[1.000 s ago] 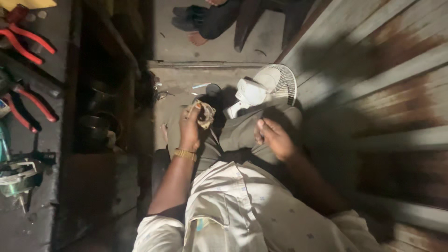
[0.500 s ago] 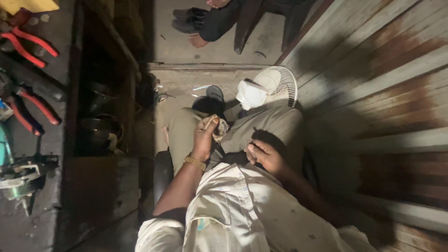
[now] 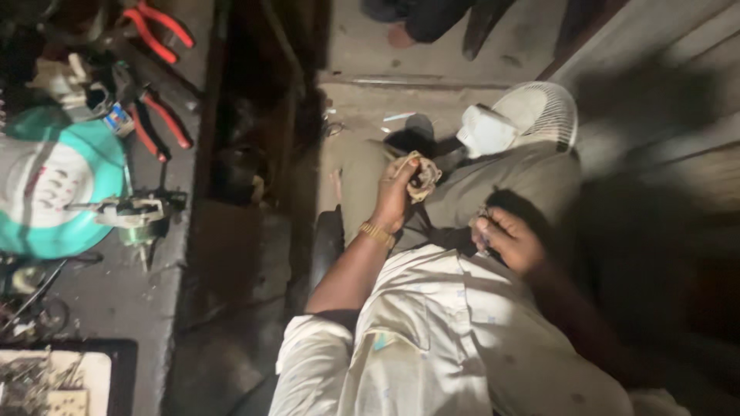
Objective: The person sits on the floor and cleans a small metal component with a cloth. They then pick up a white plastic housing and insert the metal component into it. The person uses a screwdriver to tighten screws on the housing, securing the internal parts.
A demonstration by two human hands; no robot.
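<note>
I look down at my own lap in dim light. My left hand, a gold watch on its wrist, is closed around a small dirty round part wrapped in pale cloth or tape, held above my left knee. My right hand rests at my right hip by the trouser pocket, its fingers curled around something small and dark that I cannot make out. A small white fan lies on the floor just beyond my knees.
On the left, a workbench carries red-handled pliers, a teal round disc, a small motor part and a tray of bits. Another person's bare foot shows at the top. Pale planks lie to the right.
My left hand has stayed above the knee with the wrapped part. My right hand pulled back from the knee to my hip. The view swung left, showing more of the workbench.
</note>
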